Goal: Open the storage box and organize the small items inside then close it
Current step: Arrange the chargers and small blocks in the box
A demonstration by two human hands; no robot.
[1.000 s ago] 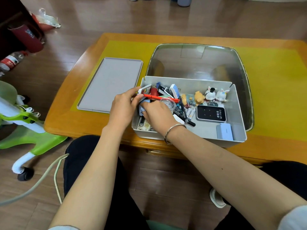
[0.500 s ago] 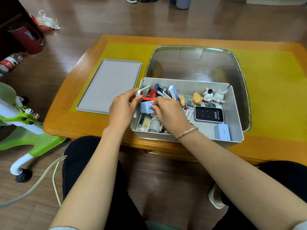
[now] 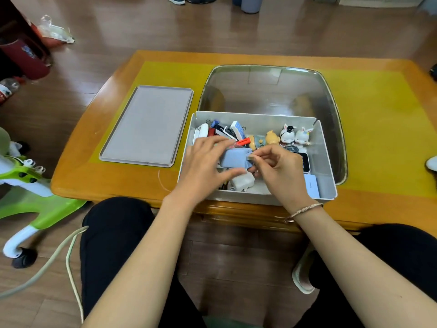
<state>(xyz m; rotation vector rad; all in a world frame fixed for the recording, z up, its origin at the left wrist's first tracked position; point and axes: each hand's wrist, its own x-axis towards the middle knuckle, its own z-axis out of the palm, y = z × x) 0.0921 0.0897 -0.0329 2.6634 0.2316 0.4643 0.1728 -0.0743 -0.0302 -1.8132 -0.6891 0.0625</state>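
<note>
The grey storage box (image 3: 326, 147) stands open at the table's near edge, full of small items. Its flat grey lid (image 3: 146, 124) lies on the table to the left. My left hand (image 3: 203, 164) grips a small blue-grey case (image 3: 234, 158) above the box's left half. My right hand (image 3: 281, 166) pinches the case's right end. Under them lies a white charger (image 3: 242, 182). Along the far wall sit a red pen (image 3: 244, 140), a yellow figurine (image 3: 272, 138) and two rabbit figurines (image 3: 295, 136). A black device (image 3: 306, 162) is partly hidden by my right hand.
A glass inset (image 3: 272, 91) fills the yellow-and-wood table (image 3: 378, 119) behind the box. A green and white wheeled toy (image 3: 26, 185) and a cable (image 3: 71, 256) are on the floor at left. A white block (image 3: 312, 185) lies in the box's near right corner.
The blue-grey case has come up out of the box's left end and now sits between both hands. My right hand has moved right and gone to the case's end.
</note>
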